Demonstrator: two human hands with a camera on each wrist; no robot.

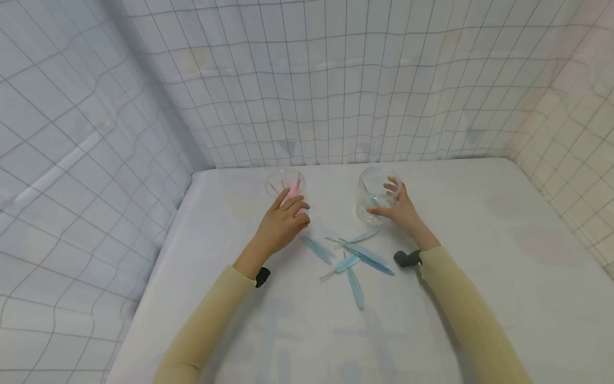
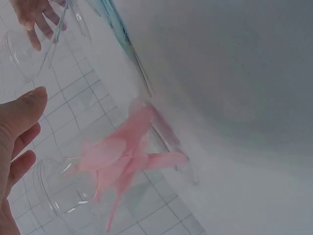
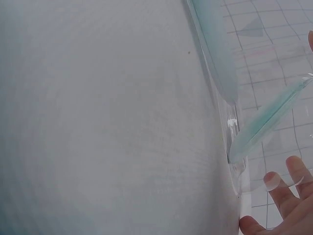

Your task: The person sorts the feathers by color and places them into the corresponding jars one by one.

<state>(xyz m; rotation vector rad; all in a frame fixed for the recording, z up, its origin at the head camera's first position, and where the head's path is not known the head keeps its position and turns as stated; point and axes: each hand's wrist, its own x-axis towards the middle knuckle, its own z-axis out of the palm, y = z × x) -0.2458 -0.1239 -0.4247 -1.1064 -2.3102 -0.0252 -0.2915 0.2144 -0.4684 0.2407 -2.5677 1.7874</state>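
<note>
My right hand (image 1: 406, 214) grips the side of a clear round jar (image 1: 362, 207), thumb in front and fingers around the far side. A single pale teal feather (image 3: 266, 122) leans inside that jar. Over on the left, my left hand (image 1: 280, 228) hovers near a second clear jar (image 1: 274, 174), its fingers loosely bent with nothing in them. Several pink feathers (image 2: 129, 152) stand in this left jar, partly hidden by the hand in the head view. Between the hands and nearer me, several blue and teal feathers (image 1: 357, 255) lie loosely crossed on the white table.
The white-covered table (image 1: 479, 213) meets a grid-patterned curtain (image 1: 326, 96) at its back edge, with more of it along both sides. Dark camera mounts sit under the left wrist (image 1: 262, 277) and the right wrist (image 1: 408, 259).
</note>
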